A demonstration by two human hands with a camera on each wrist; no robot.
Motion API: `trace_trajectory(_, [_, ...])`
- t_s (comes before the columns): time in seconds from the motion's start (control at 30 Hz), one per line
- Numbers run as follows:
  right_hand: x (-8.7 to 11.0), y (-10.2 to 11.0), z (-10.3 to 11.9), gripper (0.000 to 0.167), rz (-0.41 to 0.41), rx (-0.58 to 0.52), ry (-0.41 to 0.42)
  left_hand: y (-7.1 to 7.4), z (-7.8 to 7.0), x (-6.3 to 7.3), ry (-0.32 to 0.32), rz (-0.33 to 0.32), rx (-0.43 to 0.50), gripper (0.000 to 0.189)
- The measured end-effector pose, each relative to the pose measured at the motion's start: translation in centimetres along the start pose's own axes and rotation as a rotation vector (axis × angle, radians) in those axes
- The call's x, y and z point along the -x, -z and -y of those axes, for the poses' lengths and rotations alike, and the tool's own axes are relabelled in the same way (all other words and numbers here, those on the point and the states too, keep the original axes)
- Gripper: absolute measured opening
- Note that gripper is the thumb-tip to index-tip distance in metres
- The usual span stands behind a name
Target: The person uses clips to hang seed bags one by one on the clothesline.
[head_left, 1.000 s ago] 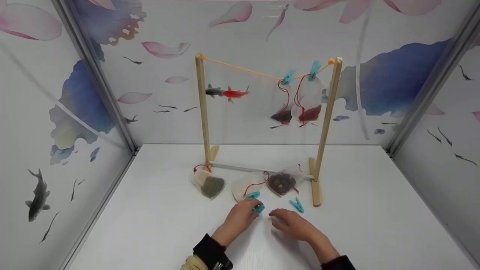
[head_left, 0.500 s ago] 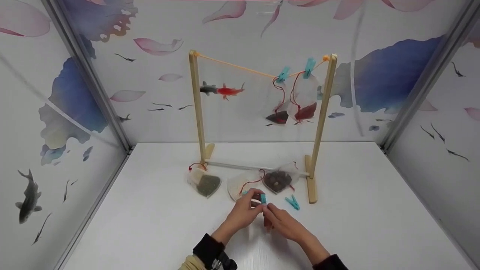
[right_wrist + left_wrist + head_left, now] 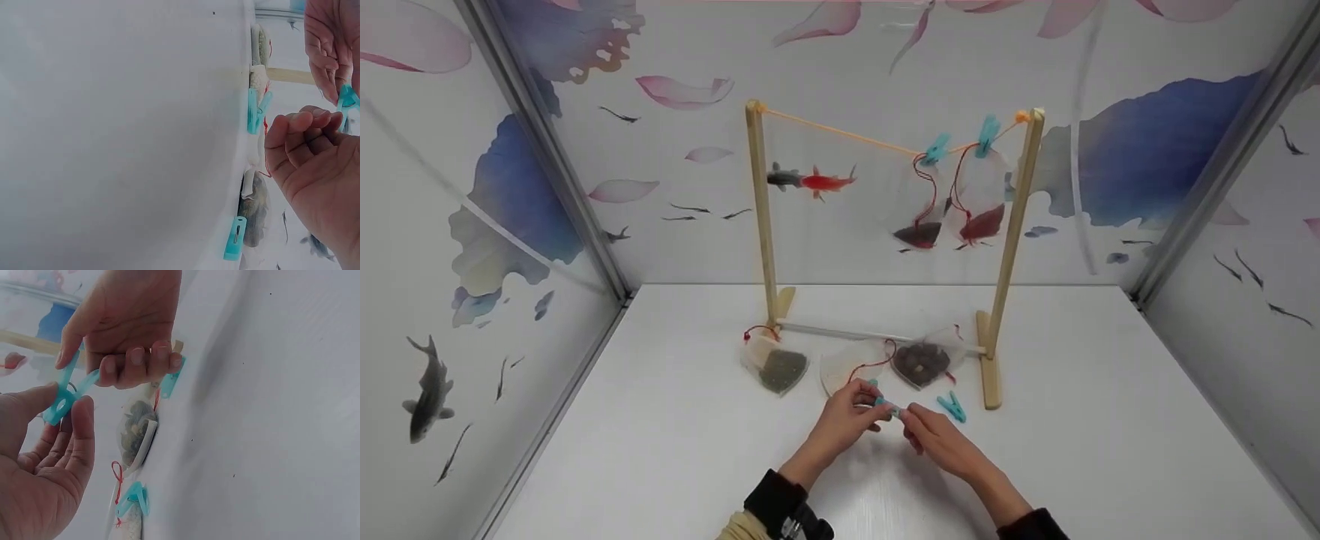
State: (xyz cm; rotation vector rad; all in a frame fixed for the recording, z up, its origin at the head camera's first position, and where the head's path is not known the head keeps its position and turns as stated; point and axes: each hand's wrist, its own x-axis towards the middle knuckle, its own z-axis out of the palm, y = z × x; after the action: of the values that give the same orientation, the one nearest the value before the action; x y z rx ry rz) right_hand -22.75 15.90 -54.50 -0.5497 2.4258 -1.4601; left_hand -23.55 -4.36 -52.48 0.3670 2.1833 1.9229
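Observation:
In front of the frame, both hands meet at a turquoise clothespin [image 3: 63,402]. My left hand [image 3: 837,421] pinches its gripping end between thumb and fingers. The thumb and curled fingers of my right hand [image 3: 951,444] are at its two handles, which stand spread apart. Just past the left hand lies a white-filled mesh pouch [image 3: 840,365] with a red cord, a second turquoise clothespin [image 3: 134,498] beside it. A third clothespin [image 3: 952,407] rests on the table to the right of the hands. Nearby lies a mesh pouch with dark brown contents [image 3: 922,365].
A wooden frame [image 3: 768,225] carries an orange string [image 3: 840,133]. Two pouches, one dark [image 3: 919,235] and one reddish [image 3: 982,225], hang at its right side from turquoise clothespins. A green-filled pouch [image 3: 782,370] lies near the left post. Printed walls enclose the white table [image 3: 660,450].
My right hand has come left to the clothespin that my left hand holds, and its fingers are now at the handles. The left hand has raised and turned the clothespin slightly.

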Motion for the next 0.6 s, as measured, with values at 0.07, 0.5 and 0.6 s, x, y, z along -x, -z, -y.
trace_trajectory(0.07, [-0.05, 0.12, 0.05, 0.045, 0.014, -0.027, -0.003, 0.12, 0.01, 0.01, -0.001, 0.000, -0.004, 0.033])
trace_trajectory(0.5, [0.03, 0.47, 0.06, 0.051, -0.001, 0.049, 0.006, 0.21, 0.84, 0.01, -0.015, -0.020, -0.077, 0.026])
trace_trajectory(0.6, [-0.05, 0.47, 0.18, 0.053, 0.002, 0.104, 0.019, 0.28, 0.93, 0.01, -0.015, -0.022, -0.075, 0.027])
